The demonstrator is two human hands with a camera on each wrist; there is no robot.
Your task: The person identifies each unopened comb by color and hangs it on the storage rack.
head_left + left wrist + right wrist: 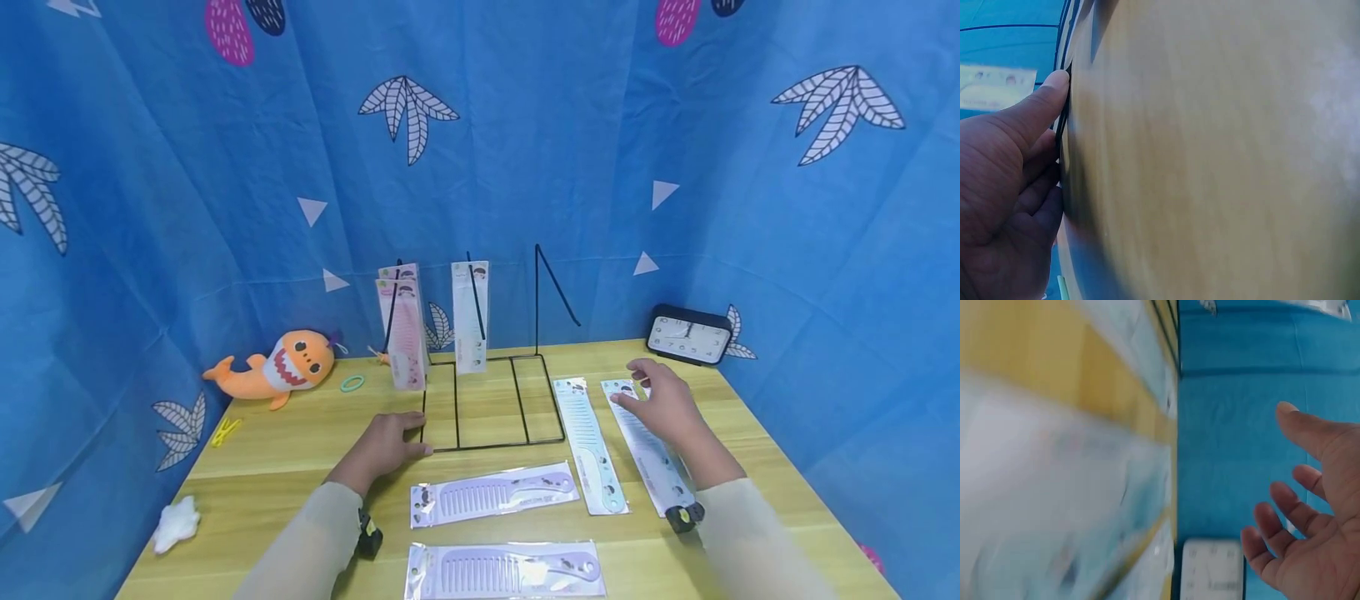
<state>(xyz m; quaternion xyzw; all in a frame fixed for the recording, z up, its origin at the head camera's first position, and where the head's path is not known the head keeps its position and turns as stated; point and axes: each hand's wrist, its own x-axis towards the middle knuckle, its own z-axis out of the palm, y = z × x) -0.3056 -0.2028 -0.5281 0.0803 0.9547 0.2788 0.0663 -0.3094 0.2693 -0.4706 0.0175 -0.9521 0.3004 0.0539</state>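
My left hand (pixel 386 446) holds the front left corner of a black wire display rack (pixel 457 408) between thumb and fingers. In the left wrist view, the thumb (pixel 1041 103) touches the thin wire. Over the upper end of the rightmost packaged comb (pixel 648 462) hovers my right hand (pixel 667 404), fingers spread and holding nothing. Beside it lies a packaged comb with blue print (pixel 588 446). Two packaged purple combs, one nearer the rack (pixel 487 497) and one in front (pixel 495 573), lie crosswise. Pink packaged combs (pixel 405 333) hang on the rack's left hook, a pale blue one (pixel 467 350) on the middle.
An orange shark plush (pixel 281 367), a green ring (pixel 352 383), a yellow clip (pixel 225 431) and a white star-shaped thing (pixel 177 525) lie on the left. A black-framed clock (pixel 688 333) stands at the back right. Blue curtain (pixel 510 167) encloses the wooden table (pixel 300 450).
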